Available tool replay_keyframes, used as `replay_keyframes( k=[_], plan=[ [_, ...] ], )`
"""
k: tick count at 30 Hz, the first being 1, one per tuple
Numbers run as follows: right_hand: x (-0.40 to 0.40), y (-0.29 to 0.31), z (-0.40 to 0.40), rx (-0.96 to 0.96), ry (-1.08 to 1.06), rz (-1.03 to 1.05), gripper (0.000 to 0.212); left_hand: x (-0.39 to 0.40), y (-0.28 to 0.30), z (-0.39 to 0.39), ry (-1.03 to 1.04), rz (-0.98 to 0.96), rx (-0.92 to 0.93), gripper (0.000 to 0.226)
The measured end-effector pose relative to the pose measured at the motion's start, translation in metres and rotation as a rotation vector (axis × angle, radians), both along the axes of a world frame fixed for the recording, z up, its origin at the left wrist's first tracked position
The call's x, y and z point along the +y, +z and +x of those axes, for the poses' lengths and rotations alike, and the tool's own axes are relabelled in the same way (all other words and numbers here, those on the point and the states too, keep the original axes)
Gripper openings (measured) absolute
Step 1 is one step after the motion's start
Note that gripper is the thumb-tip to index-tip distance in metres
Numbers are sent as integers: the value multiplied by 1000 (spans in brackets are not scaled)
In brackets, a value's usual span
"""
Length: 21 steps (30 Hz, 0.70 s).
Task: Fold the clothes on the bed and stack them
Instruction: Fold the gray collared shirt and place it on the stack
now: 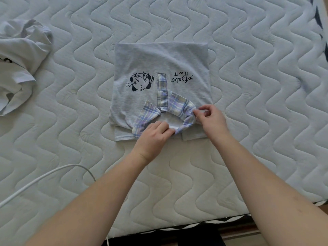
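A grey shirt point(159, 61) with a black cartoon print and a plaid collar point(179, 103) lies folded into a rectangle at the middle of the quilted mattress point(248, 86), collar end toward me. My left hand point(156, 134) pinches the near part of the plaid collar beside the white neck label. My right hand point(211, 118) pinches the collar's right side with thumb and fingers. A crumpled white garment point(19, 61) lies in a heap at the far left.
A white cable point(40, 180) curves over the mattress at the near left. The mattress's near edge point(195, 226) runs along the bottom, with dark floor below. The right edge of the bed shows at the far right.
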State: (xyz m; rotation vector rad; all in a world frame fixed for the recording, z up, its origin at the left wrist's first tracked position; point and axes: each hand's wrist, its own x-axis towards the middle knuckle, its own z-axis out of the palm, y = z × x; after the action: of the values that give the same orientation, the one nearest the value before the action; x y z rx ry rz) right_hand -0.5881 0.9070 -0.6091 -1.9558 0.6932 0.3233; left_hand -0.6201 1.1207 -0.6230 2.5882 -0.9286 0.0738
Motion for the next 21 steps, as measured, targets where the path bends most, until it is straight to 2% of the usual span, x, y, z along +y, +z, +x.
replay_keyframes(
  k=[2, 7, 10, 13, 16, 18, 21],
  plan=[
    [4, 1, -8, -24, -22, -227, 25, -4, -4, -2, 43, 14, 3, 25],
    [30, 5, -28, 17, 167, -381, 51, -7, -10, -5, 38, 75, -45, 22],
    [45, 9, -27, 28, 225, -514, 68, -6, -12, -6, -5, 63, 4, 16],
    [48, 10, -25, 29, 258, -538, 57, -8, -10, -4, 32, -5, 140, 22],
    [44, 10, -27, 31, 236, -483, 49, -12, -3, 10, 349, -236, 402, 24],
    [43, 10, -31, -12, 205, -402, 44, -16, 1, 25, 508, -316, 508, 34],
    [40, 9, -42, -110, 197, -317, 39, -26, 5, 53, 494, -301, 638, 49]
  ],
)
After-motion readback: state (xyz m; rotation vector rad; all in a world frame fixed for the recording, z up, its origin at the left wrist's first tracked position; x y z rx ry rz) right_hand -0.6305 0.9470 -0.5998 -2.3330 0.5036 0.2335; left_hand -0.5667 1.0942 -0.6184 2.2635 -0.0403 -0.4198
